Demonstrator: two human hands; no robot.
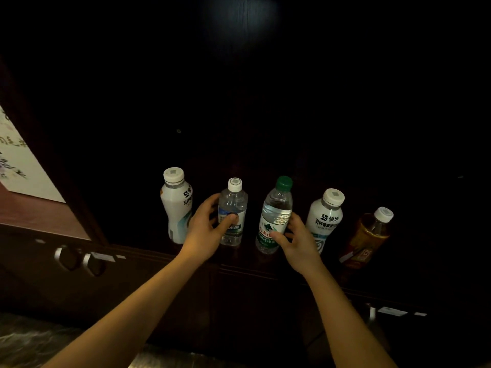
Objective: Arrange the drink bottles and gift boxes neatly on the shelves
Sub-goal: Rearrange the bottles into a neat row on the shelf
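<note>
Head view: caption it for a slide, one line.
Left hand grips the white-capped water bottle, right hand the green-capped water bottle, mid-row on a dark shelf.

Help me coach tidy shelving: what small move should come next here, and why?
Probably straighten the green-capped bottle: it looks tilted, cap leaning toward the white bottle on its right, while the clear bottle beside it stands upright. The right hand grips the green-capped bottle's label, and the left hand holds the clear bottle.

Shelf interior (292,115) (maybe wood) too dark
</note>
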